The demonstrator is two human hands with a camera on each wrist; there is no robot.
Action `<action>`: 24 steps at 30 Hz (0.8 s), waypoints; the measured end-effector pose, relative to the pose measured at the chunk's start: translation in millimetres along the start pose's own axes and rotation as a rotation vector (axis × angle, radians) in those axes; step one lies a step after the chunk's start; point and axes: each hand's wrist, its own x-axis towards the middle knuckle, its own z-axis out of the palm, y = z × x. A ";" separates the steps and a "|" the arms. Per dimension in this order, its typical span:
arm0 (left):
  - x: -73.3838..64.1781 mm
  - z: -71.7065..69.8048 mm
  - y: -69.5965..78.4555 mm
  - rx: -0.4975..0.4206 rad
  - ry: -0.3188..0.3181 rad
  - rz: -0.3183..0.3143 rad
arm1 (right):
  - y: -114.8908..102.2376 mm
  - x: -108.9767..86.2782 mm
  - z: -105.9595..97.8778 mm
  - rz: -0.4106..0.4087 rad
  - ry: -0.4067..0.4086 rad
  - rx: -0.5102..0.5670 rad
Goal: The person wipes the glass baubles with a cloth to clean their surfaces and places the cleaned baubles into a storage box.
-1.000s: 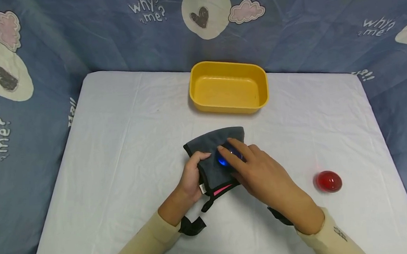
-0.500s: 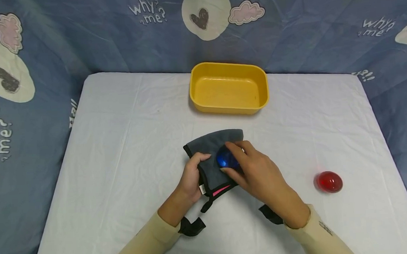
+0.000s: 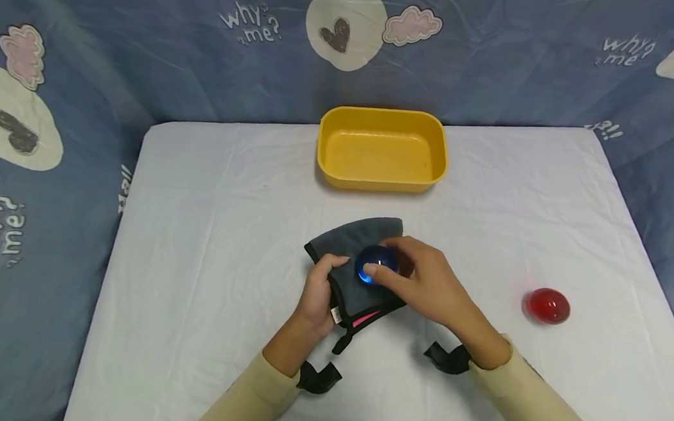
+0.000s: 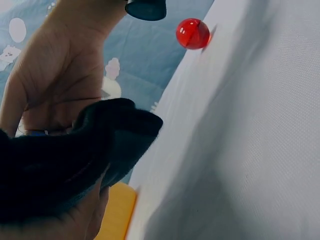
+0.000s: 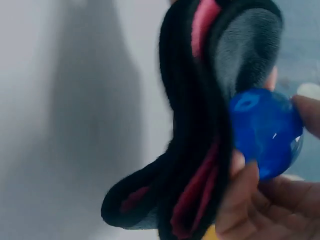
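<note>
Grip of the right hand (image 3: 434, 288): thumb and fingers pinch a glossy, see-through blue ball (image 3: 378, 257), the thumb laid across its near side and the fingers round its right side. That ball sits against the grey face of a folded cloth (image 3: 353, 236), right of the left thumb. The left hand (image 3: 314, 295) grips the cloth by its left edge, thumb on top and the other fingers mostly hidden beneath. Both hands hold their things above the near middle of the white-covered tabletop (image 3: 229, 243).

Black edging runs round the cloth, a strip of pink (image 3: 367, 318) shows between its layers on the near side, and a black loop (image 3: 342, 344) hangs from its near corner. A red ball (image 3: 547, 306) lies on the tabletop to the right, well apart from the hands. At the far edge, a little right of the middle, stands a yellow rectangular tub (image 3: 379, 147) with rounded corners. Black straps (image 3: 319, 378) show by both wrists, next to pale sleeves (image 3: 244, 396). Behind the tabletop hangs a blue backdrop (image 3: 189, 58) printed with pale round shapes, pink clouds and lettering.
</note>
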 end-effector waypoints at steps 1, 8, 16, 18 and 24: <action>-0.4 -0.4 -0.2 -0.004 0.008 0.002 | 1.2 0.6 -1.5 0.032 -0.029 0.051; -2.6 -4.5 1.1 -0.049 0.060 0.061 | 14.0 10.8 -8.4 0.127 -0.130 0.488; -0.2 -6.6 7.5 -0.092 0.060 0.122 | 18.7 32.5 -25.9 0.133 -0.030 0.855; -0.1 -7.3 7.9 -0.096 0.072 0.125 | 18.7 39.1 -33.2 0.138 0.030 0.889; -2.6 -8.3 5.6 -0.098 0.107 0.083 | 19.5 58.6 -50.5 0.145 0.287 0.591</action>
